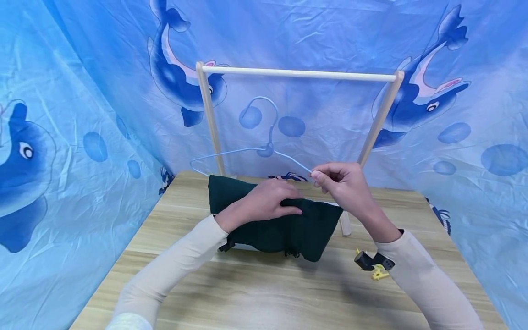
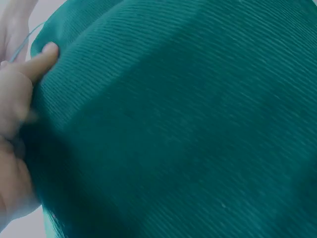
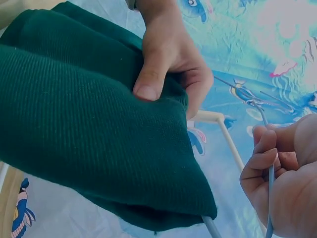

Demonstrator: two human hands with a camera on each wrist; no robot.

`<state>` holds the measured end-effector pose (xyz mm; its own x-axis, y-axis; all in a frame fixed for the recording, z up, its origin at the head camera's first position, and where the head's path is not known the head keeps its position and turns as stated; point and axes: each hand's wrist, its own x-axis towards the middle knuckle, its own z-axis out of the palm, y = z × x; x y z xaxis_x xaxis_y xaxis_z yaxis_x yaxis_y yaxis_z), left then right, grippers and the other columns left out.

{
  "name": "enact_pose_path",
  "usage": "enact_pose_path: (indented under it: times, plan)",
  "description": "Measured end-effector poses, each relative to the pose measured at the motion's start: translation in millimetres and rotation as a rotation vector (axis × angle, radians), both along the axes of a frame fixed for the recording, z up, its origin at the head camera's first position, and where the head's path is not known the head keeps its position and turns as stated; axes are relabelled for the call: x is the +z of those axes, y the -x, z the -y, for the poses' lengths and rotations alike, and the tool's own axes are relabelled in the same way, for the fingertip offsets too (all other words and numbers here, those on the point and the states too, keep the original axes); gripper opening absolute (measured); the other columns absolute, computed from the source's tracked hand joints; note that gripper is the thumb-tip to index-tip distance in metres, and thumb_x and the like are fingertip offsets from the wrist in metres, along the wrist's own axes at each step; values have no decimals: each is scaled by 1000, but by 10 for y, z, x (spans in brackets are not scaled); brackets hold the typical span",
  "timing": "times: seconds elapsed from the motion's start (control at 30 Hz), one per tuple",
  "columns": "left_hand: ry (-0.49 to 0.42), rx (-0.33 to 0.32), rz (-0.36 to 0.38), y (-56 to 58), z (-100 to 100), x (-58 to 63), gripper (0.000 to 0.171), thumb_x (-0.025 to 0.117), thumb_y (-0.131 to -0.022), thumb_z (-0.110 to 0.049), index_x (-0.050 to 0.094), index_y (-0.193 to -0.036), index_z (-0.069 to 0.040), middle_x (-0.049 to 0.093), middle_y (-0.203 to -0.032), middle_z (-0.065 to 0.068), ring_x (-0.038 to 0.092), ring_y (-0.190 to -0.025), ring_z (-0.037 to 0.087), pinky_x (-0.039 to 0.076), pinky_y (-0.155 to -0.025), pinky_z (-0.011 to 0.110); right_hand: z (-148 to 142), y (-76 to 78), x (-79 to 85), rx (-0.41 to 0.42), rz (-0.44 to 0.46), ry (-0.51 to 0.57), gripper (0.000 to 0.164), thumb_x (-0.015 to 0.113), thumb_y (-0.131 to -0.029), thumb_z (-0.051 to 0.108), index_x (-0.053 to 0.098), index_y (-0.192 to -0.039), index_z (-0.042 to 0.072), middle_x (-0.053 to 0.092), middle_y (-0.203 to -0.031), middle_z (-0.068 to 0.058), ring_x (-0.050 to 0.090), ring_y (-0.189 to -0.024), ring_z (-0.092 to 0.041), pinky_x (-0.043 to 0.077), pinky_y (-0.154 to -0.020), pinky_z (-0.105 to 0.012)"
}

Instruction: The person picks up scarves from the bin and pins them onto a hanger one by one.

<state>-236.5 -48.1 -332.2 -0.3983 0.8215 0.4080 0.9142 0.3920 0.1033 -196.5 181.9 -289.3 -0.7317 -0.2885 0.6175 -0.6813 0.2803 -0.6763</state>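
A light blue clothes hanger (image 1: 267, 147) is held up over the table, hook upward. Folded across its lower bar hangs a dark green ribbed scarf (image 1: 264, 233), with a dark fringe showing at its lower edge. My left hand (image 1: 270, 199) grips the scarf near the middle of its top edge, thumb on the near face; its other fingers are partly hidden behind the cloth. My right hand (image 1: 346, 185) pinches the right arm of the hanger between thumb and fingers. In the right wrist view, the hanger's bar (image 3: 210, 227) pokes out from the scarf's end.
Behind the hanger stands a rack with a white crossbar (image 1: 297, 73) and wooden legs (image 1: 377, 121). It stands on a wood-grain table (image 1: 255, 293). Blue curtains (image 1: 330, 27) printed with dolphins surround the table. A small yellow object (image 1: 379, 273) shows below the right wrist.
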Motion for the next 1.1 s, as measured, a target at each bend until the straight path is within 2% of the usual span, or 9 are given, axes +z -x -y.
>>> enact_pose_path:
  times: [0.1,0.2,0.27,0.37,0.47,0.63,0.73,0.93,1.1]
  plan:
    - [-11,-58,-31,4,-7,-4,29,76,-93,-33,78,-116,-14,76,-106,-5,67,-98,10,44,-76,29,-13,2,1,-12,10,2,13,65,-97,-3,77,-94,-5,67,-70,-2,57,-56,-20,45,-50,-25]
    - [-29,-74,-41,-7,33,7,37,74,-95,-36,74,-124,-13,75,-114,-3,67,-102,11,47,-80,29,-35,13,-7,-23,20,7,13,65,-98,-3,77,-95,-7,67,-71,-8,57,-57,-18,46,-50,-25]
    - [-32,-54,-33,-12,88,19,42,71,-97,-40,71,-130,-13,73,-120,-1,67,-107,12,51,-87,30,-54,17,-8,-24,21,10,13,65,-98,-3,77,-96,-7,67,-71,-12,57,-57,-15,46,-50,-25]
    - [-15,7,-19,-8,196,37,48,71,-96,-45,69,-132,-13,72,-125,1,67,-110,15,53,-94,34,-84,19,-4,-29,20,15,13,65,-98,-3,77,-96,-7,67,-71,-8,57,-57,-15,48,-52,-24]
    - [14,53,-21,10,305,39,46,74,-95,-39,68,-132,-14,72,-124,2,68,-110,17,54,-95,37,-112,16,6,-37,21,18,12,65,-97,-3,77,-96,-6,67,-70,-4,57,-56,-15,50,-54,-23]
    - [3,23,-45,42,398,12,41,78,-93,-21,69,-132,-13,73,-124,3,70,-108,18,56,-93,36,-129,22,18,-45,32,1,13,66,-98,-1,77,-96,-7,66,-70,4,56,-56,-18,48,-53,-23]
    - [-7,24,-58,39,429,6,44,78,-93,-23,68,-135,-13,72,-126,2,69,-112,18,54,-96,36,-133,30,22,-45,38,8,13,65,-98,-1,77,-96,-8,67,-70,2,57,-56,-17,49,-54,-23]
    - [23,169,-121,-32,603,56,57,81,-89,-39,65,-136,-12,70,-128,5,66,-117,22,50,-102,44,-176,26,32,-76,21,21,13,66,-98,-1,78,-96,-5,69,-70,0,61,-57,-15,50,-54,-22]
    - [34,269,-163,-51,812,67,58,83,-87,-39,66,-134,-10,69,-128,9,63,-119,28,47,-103,48,-220,27,30,-93,25,13,13,66,-98,1,78,-97,-5,68,-70,5,59,-57,-15,45,-49,-23]
